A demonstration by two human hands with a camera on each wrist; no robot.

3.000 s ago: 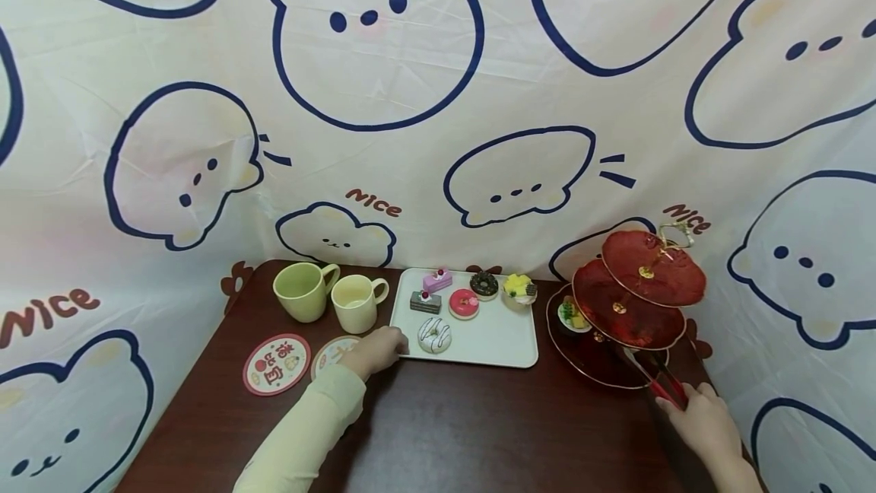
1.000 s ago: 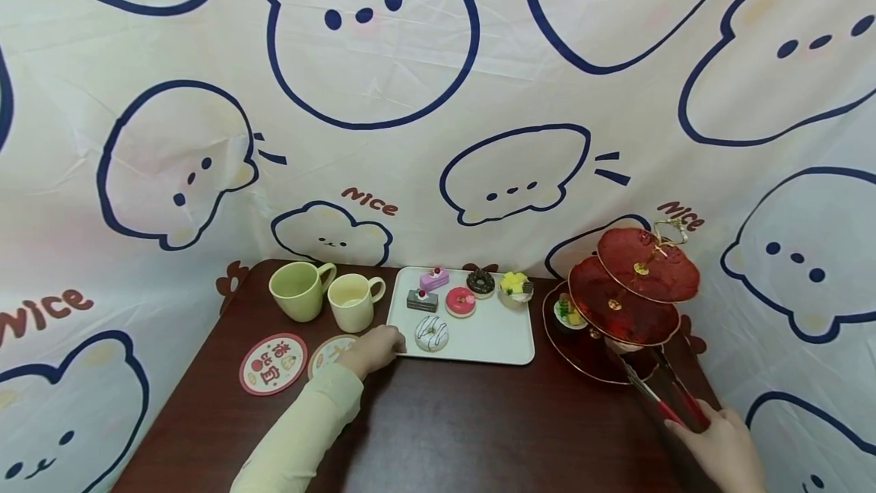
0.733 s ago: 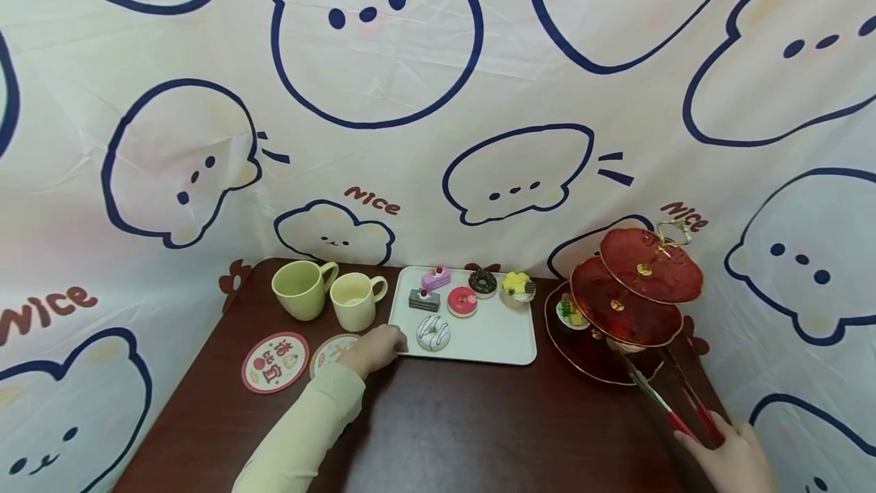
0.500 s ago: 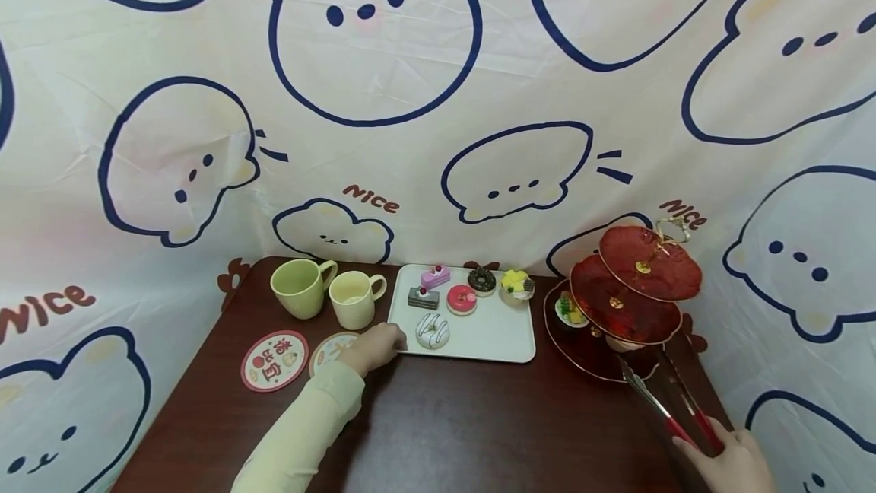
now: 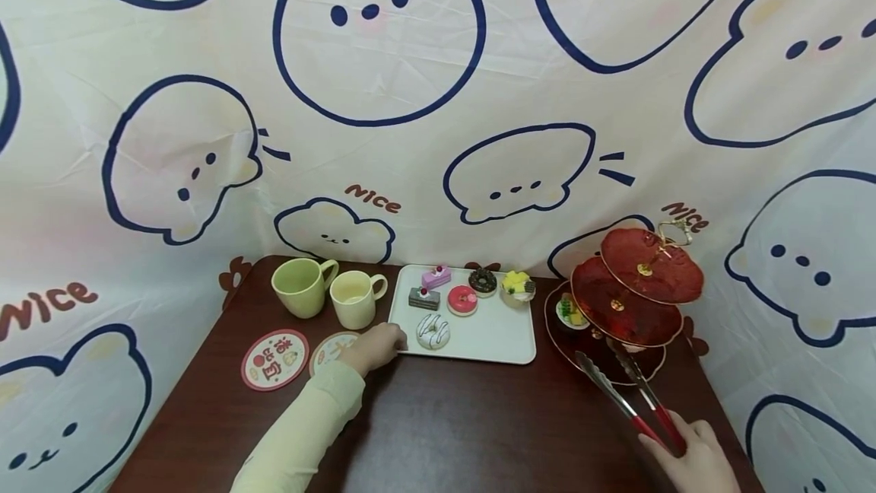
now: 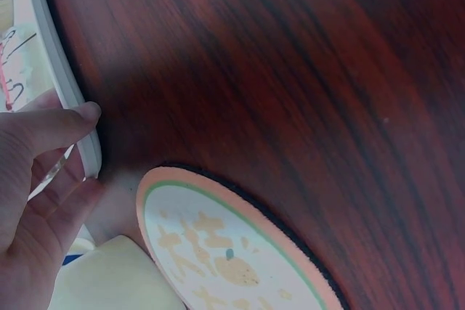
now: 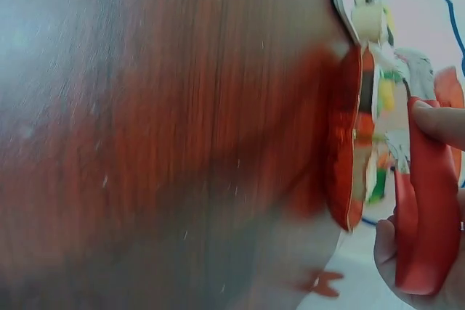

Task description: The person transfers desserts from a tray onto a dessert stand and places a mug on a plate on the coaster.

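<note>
At left of table [image 5: 479, 424], two mugs [image 5: 298, 291] behind two coasters [image 5: 275, 360]; centre, your left hand [image 5: 375, 347] pinching near-left corner of white tray [image 5: 503, 337] bearing pastries [image 5: 433, 332]; right, your right hand [image 5: 694, 459] gripping red-handled tongs [image 5: 620, 402], tips apart, near red tiered stand [image 5: 626, 318].

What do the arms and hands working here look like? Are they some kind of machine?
They look human, not mechanical. The left hand is gloveless, and a long, pale yellow cloth sleeve covers that arm, its cuff ending near the wrist. The right hand is also gloveless, with no sleeve in view on that side. No cables show on either.
</note>
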